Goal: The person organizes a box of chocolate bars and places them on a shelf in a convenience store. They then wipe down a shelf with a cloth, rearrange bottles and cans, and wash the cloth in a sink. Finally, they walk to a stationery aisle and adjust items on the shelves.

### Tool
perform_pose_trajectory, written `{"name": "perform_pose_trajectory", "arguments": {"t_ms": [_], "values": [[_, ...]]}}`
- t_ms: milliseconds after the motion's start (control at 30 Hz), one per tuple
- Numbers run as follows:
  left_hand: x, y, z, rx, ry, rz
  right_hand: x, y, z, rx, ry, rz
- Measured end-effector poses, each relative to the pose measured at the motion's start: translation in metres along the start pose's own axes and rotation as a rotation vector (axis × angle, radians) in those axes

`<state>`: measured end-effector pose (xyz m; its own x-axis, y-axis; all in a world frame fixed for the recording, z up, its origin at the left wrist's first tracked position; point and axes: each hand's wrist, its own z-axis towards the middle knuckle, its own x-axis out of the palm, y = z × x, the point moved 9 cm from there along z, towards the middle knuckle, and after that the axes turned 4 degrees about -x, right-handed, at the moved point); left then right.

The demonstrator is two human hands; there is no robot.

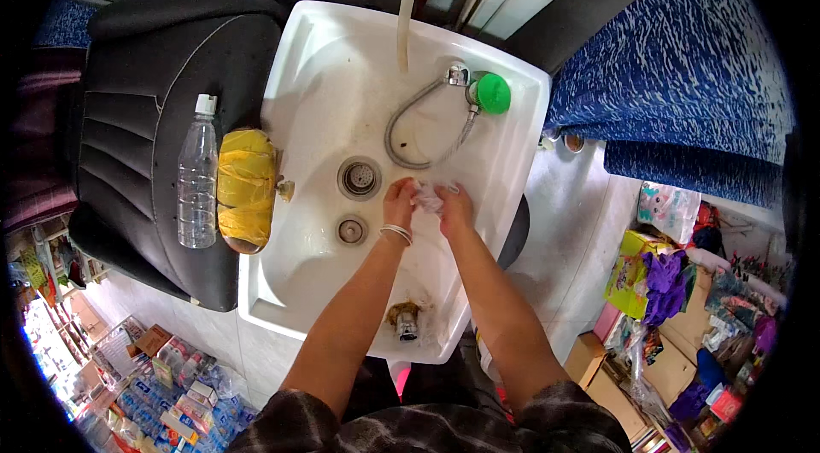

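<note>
Both of my hands are over the right side of a white ceramic basin (307, 133). A crumpled, whitish translucent material (428, 198) is between them, perhaps thin plastic. My left hand (400, 203), with a pale bangle at the wrist, grips its left side. The fingers of my right hand (455, 208) are closed on its right side. To the left of my hands is a metal drain (359, 178), with a round metal fitting (352, 231) nearer me. Beyond them lie a coiled metal hose (392, 133) and a green round shower head (493, 94).
A black padded chair (122, 133) adjoins the basin's left side. On it are a clear plastic bottle (197, 184) and a yellow wrapped bundle (246, 187). A pale pipe (406, 11) hangs over the far rim. Blue patterned fabric (679, 81) hangs at right; cardboard boxes (679, 325) stand at lower right.
</note>
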<state>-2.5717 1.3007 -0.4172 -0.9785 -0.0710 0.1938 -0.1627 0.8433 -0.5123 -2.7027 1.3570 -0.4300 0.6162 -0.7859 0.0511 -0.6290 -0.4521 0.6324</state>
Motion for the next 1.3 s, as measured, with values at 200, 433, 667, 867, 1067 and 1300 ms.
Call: {"name": "perform_pose_trajectory", "arguments": {"t_ms": [200,433,667,867,1067,1300], "values": [[0.075,0.037,-0.025,-0.238,0.279,-0.291,-0.004,0.049,0.005,-0.606,-0.063,-0.723],[0.042,-0.002,0.003,-0.367,0.122,0.030,0.045,0.013,-0.067,-0.210,0.347,-0.230],[0.071,0.006,-0.014,-0.269,0.190,-0.281,0.027,0.026,-0.004,-0.061,0.238,-0.031],[0.082,0.040,0.004,-0.128,0.242,-0.309,0.030,0.022,0.004,-0.003,0.265,-0.148],[0.045,0.012,0.034,-0.260,0.165,-0.369,0.049,0.022,-0.016,-0.228,0.326,-0.125],[0.079,0.039,-0.024,-0.336,0.465,-0.414,0.030,0.087,0.006,-0.520,0.075,-0.758]]}}
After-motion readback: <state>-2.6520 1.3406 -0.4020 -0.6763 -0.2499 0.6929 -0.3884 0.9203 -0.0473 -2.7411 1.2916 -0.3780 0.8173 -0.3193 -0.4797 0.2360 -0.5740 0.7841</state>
